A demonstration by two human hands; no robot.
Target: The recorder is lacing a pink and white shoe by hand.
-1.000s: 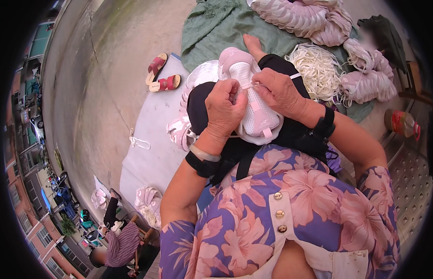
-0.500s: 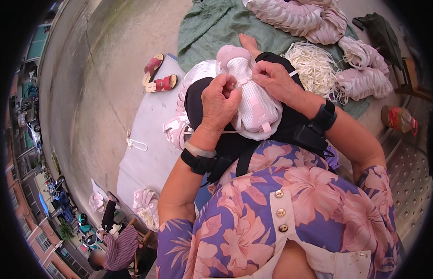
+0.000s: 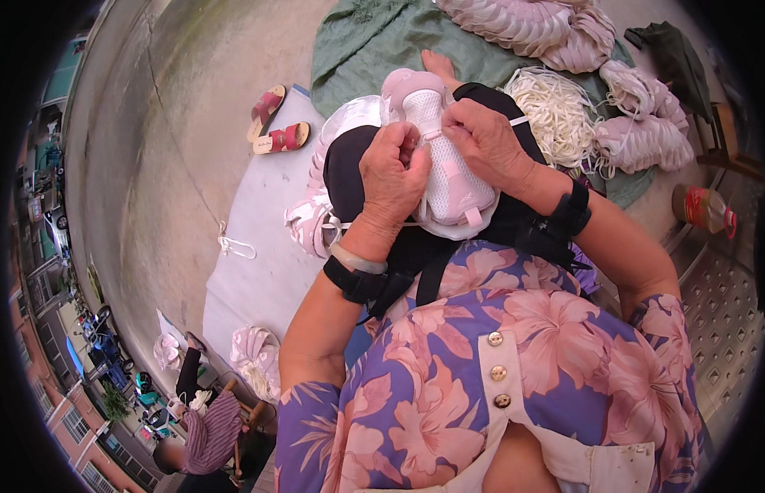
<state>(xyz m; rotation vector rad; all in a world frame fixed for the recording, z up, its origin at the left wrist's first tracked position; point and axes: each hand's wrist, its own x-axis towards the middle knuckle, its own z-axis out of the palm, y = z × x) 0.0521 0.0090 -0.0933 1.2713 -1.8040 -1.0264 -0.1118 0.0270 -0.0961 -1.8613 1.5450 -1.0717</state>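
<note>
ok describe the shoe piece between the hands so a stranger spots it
Find the black-clad lap beyond the floral shirt. Between left hand and right hand lies a pink shoe upper with white mesh. Unlike the bundled uppers nearby, it lies singly, pull tab showing.

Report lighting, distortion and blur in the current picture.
Head view: soft light, no hard shadows on the pale sheet; head view: buildings bend along the left rim; head view: left hand, right hand and shoe upper fairly clear, co-worker's head blurred.
</note>
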